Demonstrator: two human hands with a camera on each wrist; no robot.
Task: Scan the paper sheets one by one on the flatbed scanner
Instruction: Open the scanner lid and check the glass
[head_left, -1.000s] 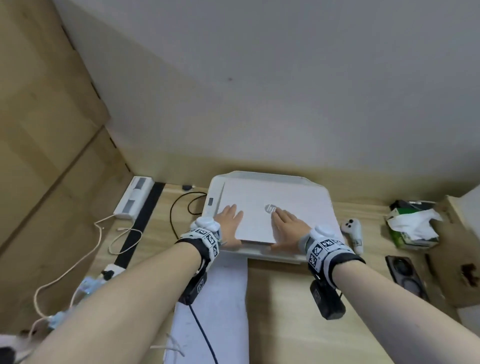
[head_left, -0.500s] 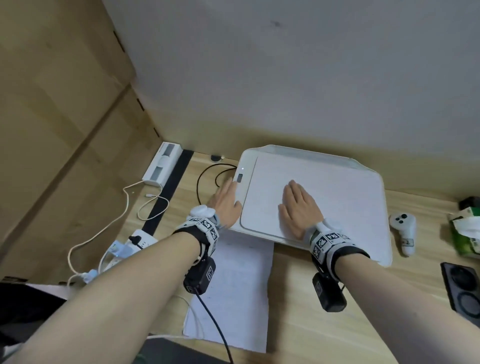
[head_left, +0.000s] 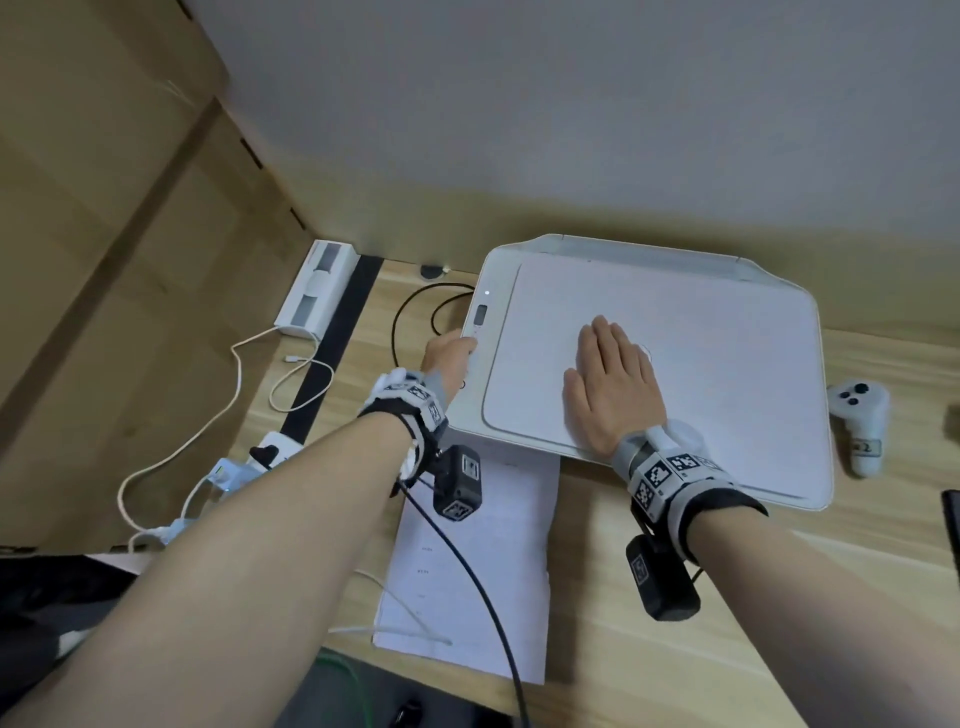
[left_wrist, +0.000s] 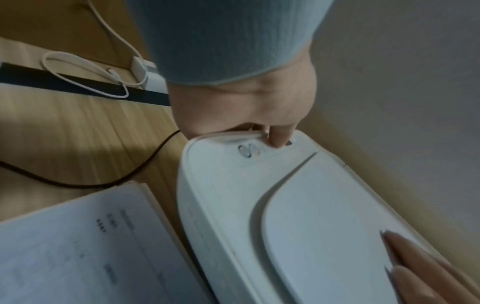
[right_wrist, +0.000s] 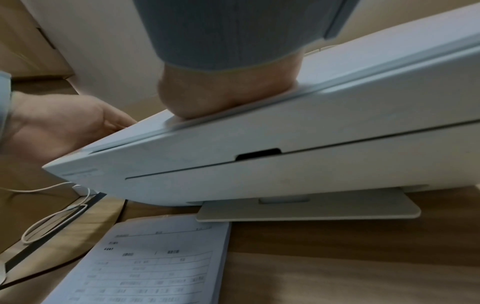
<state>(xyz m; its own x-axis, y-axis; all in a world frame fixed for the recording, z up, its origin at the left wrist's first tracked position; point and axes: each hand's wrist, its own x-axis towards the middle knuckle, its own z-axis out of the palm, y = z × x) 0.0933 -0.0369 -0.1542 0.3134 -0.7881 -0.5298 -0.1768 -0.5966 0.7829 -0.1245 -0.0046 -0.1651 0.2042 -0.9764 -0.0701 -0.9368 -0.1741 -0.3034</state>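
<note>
The white flatbed scanner (head_left: 727, 364) sits on the wooden desk with its lid down. My right hand (head_left: 613, 384) lies flat on the lid, fingers straight; its fingertips (left_wrist: 415, 267) show in the left wrist view and its palm heel (right_wrist: 226, 92) presses the lid edge. My left hand (head_left: 449, 358) is at the scanner's left edge, one finger (left_wrist: 279, 142) pressing the control panel beside the round buttons (left_wrist: 246, 151); its other fingers are hidden. A stack of printed paper sheets (head_left: 467, 561) lies on the desk in front of the scanner's left corner, also seen as forms (right_wrist: 155, 267).
A white game controller (head_left: 860, 415) lies right of the scanner. A white power strip (head_left: 317, 291), white cables (head_left: 234, 395) and a black cable loop (head_left: 415, 312) occupy the desk's left side. A dark device (head_left: 953, 519) shows at the right edge. The wall stands close behind.
My left hand has moved from the lid's front left corner to the control panel on the scanner's left edge. The right hand stays flat on the lid; the head view shifted.
</note>
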